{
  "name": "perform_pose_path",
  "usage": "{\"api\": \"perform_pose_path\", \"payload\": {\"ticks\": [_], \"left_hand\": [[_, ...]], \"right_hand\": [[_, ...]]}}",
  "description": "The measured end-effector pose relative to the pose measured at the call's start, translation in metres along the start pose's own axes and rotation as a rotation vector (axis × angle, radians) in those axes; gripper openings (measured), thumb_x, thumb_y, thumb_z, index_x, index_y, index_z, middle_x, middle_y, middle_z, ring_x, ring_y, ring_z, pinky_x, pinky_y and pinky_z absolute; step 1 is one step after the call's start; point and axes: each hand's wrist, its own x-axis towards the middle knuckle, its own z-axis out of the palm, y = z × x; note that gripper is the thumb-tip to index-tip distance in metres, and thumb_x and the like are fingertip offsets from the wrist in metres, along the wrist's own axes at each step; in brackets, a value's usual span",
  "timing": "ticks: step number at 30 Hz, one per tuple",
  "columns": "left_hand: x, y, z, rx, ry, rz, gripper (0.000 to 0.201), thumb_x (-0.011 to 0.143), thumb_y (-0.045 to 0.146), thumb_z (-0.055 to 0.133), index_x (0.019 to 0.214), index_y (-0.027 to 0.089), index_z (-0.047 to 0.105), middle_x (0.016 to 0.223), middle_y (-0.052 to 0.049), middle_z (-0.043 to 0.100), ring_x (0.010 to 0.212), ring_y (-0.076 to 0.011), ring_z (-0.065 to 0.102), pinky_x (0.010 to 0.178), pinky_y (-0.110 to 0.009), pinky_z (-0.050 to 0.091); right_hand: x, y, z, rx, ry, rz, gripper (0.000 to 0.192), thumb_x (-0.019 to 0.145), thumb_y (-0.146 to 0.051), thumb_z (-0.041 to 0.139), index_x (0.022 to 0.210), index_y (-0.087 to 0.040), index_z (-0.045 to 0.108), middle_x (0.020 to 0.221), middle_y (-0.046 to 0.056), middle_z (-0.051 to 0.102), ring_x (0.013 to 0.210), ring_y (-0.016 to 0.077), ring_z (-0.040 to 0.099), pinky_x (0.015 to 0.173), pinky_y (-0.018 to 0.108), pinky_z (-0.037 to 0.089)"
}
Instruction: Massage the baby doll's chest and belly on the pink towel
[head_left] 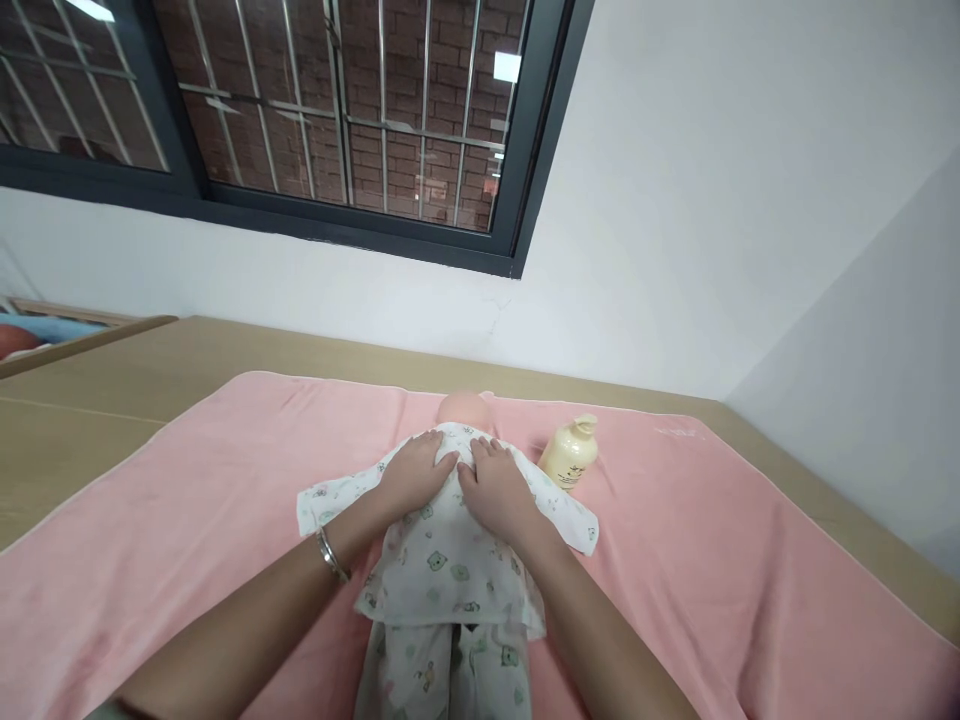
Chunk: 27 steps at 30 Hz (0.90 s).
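Note:
A baby doll (463, 408) lies on a pink blanket, its head toward the wall. It is dressed in a white long-sleeved top (450, 570) with a small green print and matching trousers (420, 670). Both sleeves spread out to the sides. My left hand (417, 470) rests flat on the upper left of the top, fingers stretched toward the head. On the upper right, my right hand (499, 485) lies flat too, its thumb close to the left thumb. A silver bangle (330, 553) circles my left wrist. Neither hand grips anything.
A pale yellow pump bottle (571, 452) stands right of the doll, beside the right sleeve. The pink blanket (675, 580) covers much of a wooden surface (127, 365). Behind are a white wall (637, 300) and a barred window (345, 110). Blue cloth (56, 328) shows at far left.

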Motion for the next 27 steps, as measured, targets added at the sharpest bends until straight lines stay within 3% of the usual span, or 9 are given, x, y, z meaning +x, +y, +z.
{"api": "perform_pose_path", "payload": {"ticks": [4, 9, 11, 19, 23, 27], "left_hand": [[-0.004, 0.003, 0.000, 0.050, 0.001, 0.067, 0.051, 0.101, 0.043, 0.033, 0.131, 0.012, 0.061, 0.140, -0.017, 0.064, 0.131, -0.0289, 0.059, 0.111, -0.041, 0.044], [-0.023, 0.016, 0.014, 0.325, 0.161, 0.147, 0.045, 0.100, 0.030, 0.035, 0.128, 0.005, 0.060, 0.129, -0.025, 0.066, 0.126, -0.0361, 0.059, 0.106, -0.050, 0.044], [-0.025, 0.018, 0.015, 0.354, 0.171, 0.160, 0.043, 0.100, 0.028, 0.036, 0.127, 0.005, 0.060, 0.129, -0.025, 0.065, 0.125, -0.0362, 0.060, 0.105, -0.050, 0.044], [0.001, 0.000, -0.005, 0.004, -0.016, 0.065, 0.046, 0.102, 0.043, 0.030, 0.115, 0.016, 0.064, 0.123, -0.015, 0.072, 0.114, -0.0276, 0.067, 0.097, -0.039, 0.050], [0.000, 0.002, -0.003, 0.019, 0.004, 0.065, 0.045, 0.102, 0.041, 0.028, 0.107, 0.015, 0.064, 0.115, -0.016, 0.073, 0.108, -0.0291, 0.068, 0.094, -0.041, 0.051], [-0.003, 0.005, 0.003, 0.075, 0.059, 0.081, 0.040, 0.102, 0.039, 0.030, 0.106, 0.016, 0.062, 0.118, -0.016, 0.072, 0.111, -0.0293, 0.066, 0.097, -0.042, 0.049]], "right_hand": [[0.006, 0.007, -0.001, 0.036, 0.023, 0.000, 0.051, 0.105, -0.035, 0.039, 0.147, -0.009, 0.052, 0.154, 0.017, 0.049, 0.146, 0.0308, 0.040, 0.120, 0.043, 0.029], [0.017, 0.018, 0.003, 0.018, 0.041, 0.011, 0.057, 0.104, -0.038, 0.040, 0.150, -0.004, 0.047, 0.156, 0.020, 0.045, 0.147, 0.0284, 0.040, 0.121, 0.039, 0.027], [0.017, 0.018, 0.003, 0.001, 0.044, 0.005, 0.057, 0.105, -0.038, 0.039, 0.151, -0.004, 0.045, 0.157, 0.020, 0.045, 0.146, 0.0289, 0.040, 0.121, 0.040, 0.027], [-0.008, -0.011, -0.002, -0.164, 0.031, -0.060, 0.048, 0.104, -0.024, 0.032, 0.140, -0.004, 0.056, 0.149, 0.021, 0.053, 0.141, 0.0307, 0.047, 0.121, 0.041, 0.029], [-0.006, -0.007, -0.006, -0.089, 0.053, -0.066, 0.040, 0.103, -0.021, 0.035, 0.126, -0.012, 0.066, 0.134, 0.015, 0.066, 0.131, 0.0270, 0.056, 0.114, 0.037, 0.038], [0.009, 0.010, 0.000, -0.024, 0.062, 0.004, 0.048, 0.105, -0.032, 0.037, 0.144, -0.011, 0.055, 0.150, 0.015, 0.054, 0.143, 0.0274, 0.045, 0.119, 0.039, 0.032]]}}
